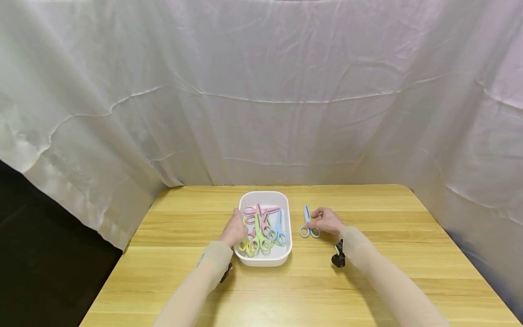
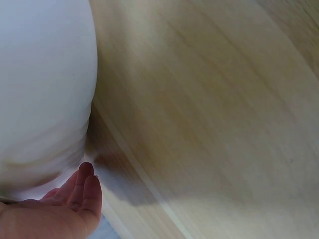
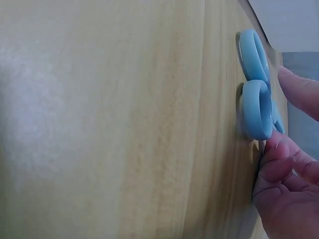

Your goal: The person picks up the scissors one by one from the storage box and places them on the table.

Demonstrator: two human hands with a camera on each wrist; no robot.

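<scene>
Light-blue scissors (image 1: 307, 216), blades together, two round loops, on wooden table (image 1: 302, 290).

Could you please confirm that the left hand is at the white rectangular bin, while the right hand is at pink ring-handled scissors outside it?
Not quite: the ring-handled scissors at the right hand are light blue, not pink, as the head view shows; the left hand is at the bin.

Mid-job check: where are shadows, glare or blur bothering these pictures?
Head view: fairly even light, soft shadows beside the forearms; left wrist view: dark shadow on the table beside the left hand, blurry colour smears on the white tub; right wrist view: pale glare at far left, blue scissors clear of it.
</scene>
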